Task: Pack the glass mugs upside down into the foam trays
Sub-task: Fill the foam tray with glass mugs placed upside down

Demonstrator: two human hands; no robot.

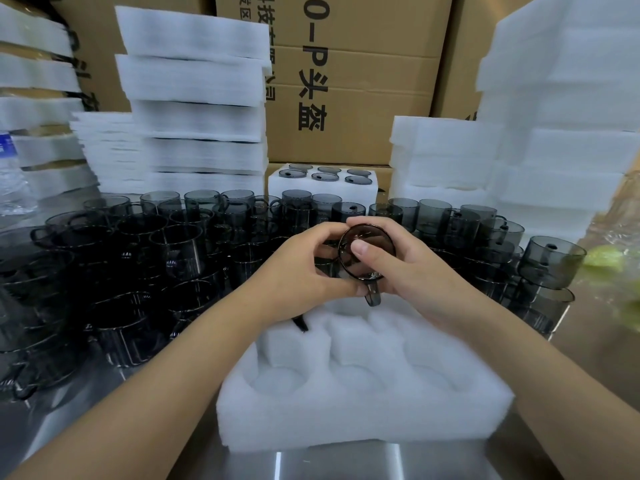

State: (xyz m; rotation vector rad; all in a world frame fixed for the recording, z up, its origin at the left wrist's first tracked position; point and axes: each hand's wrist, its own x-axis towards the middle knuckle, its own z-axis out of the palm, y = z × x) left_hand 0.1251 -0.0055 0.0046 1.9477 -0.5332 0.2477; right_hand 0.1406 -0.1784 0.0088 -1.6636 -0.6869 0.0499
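A smoky glass mug [370, 268] is held with its round base toward me and its handle pointing down, above the far edge of a white foam tray [363, 417]. My left hand [304, 268] grips its left side with curled fingers. My right hand [408, 268] holds it from the right, the thumb pressed on the base. The tray lies in front of me on the steel table, its round pockets holding nothing. Stacks of dark glass mugs [145, 258] cover the table behind and to the left, with more mugs [491, 244] on the right.
A filled foam tray [277, 192] with upside-down mugs stands at the back centre. Piles of foam trays [197, 98] and more foam trays [554, 133] rise on both sides before cardboard boxes [346, 81]. A plastic water bottle [10, 174] is far left, a plastic bag [613, 265] right.
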